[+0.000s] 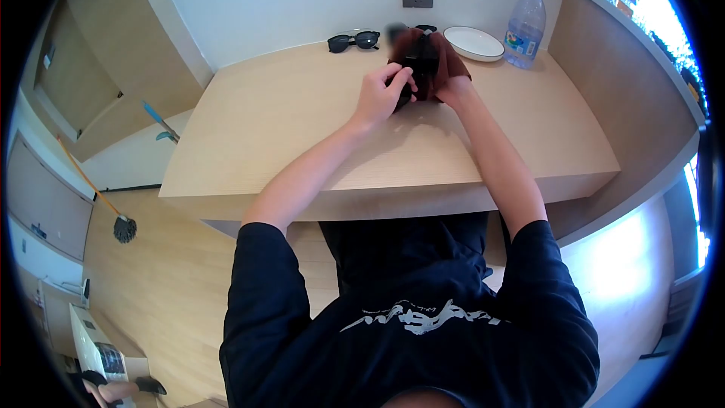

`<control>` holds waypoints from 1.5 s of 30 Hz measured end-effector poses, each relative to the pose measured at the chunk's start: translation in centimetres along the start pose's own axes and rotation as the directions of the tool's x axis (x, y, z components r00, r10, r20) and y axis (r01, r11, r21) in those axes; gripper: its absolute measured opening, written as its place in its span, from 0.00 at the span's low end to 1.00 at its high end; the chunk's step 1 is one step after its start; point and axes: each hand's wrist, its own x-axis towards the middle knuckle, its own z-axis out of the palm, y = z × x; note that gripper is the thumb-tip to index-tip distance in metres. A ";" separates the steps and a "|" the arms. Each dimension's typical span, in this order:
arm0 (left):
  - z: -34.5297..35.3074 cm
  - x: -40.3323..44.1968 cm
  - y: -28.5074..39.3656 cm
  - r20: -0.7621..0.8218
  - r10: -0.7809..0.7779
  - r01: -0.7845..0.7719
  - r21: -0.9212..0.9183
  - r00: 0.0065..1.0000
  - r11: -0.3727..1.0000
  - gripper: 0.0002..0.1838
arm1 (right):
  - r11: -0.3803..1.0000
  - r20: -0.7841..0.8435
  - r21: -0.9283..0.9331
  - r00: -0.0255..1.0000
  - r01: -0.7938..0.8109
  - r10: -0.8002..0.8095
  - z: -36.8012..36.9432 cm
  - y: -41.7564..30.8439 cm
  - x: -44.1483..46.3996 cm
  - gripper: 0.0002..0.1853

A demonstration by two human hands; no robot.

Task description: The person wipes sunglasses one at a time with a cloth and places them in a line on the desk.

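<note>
Above the wooden desk, a black object [421,53], too dark to make out fully, is between my two hands. My left hand [384,92] has its fingers curled against the near left side of it, thumb and fingertips together. A dark red-brown cloth [451,64] drapes over the right side and top of the object. My right hand [454,91] is at the cloth's lower edge, its fingers hidden under or behind the cloth. A blurred dark part sticks out at the object's upper left.
Sunglasses [353,41] lie left of the object. A white plate [474,44] and a large water bottle [525,28] stand at the back right, beside a wooden side panel [623,68]. A mop [124,228] is on the left; a person's leg [121,391] shows at lower left.
</note>
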 end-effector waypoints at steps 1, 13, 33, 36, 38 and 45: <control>0.0 0.1 0.1 -0.038 0.011 -0.009 0.053 0.999 0.999 0.14 | 0.996 0.040 0.032 0.996 -0.080 0.079 1.4 -0.8 -1.0 0.12; -1.4 0.2 -1.2 -0.028 0.087 -0.072 0.353 0.996 0.933 0.13 | 0.813 0.091 -0.576 0.995 0.084 -0.038 -0.6 1.0 0.7 0.08; -1.8 0.5 -2.4 0.033 -0.043 0.041 0.053 0.999 0.998 0.16 | 0.632 0.132 -0.769 0.991 0.101 0.001 -0.9 0.9 0.7 0.14; -1.7 0.3 -2.5 0.038 -0.046 0.041 0.121 0.998 0.992 0.16 | -0.567 0.659 -0.641 0.750 0.518 -0.060 -2.6 1.5 2.2 0.14; -1.5 0.1 -2.5 0.050 -0.068 0.060 0.148 0.996 0.987 0.16 | -0.523 0.601 -0.737 0.769 0.427 -0.219 -1.6 1.7 1.8 0.13; -1.4 0.2 -2.4 -0.003 -0.072 0.072 0.118 0.997 0.990 0.16 | -0.187 0.098 -0.981 0.964 0.052 -0.247 0.0 0.3 1.0 0.15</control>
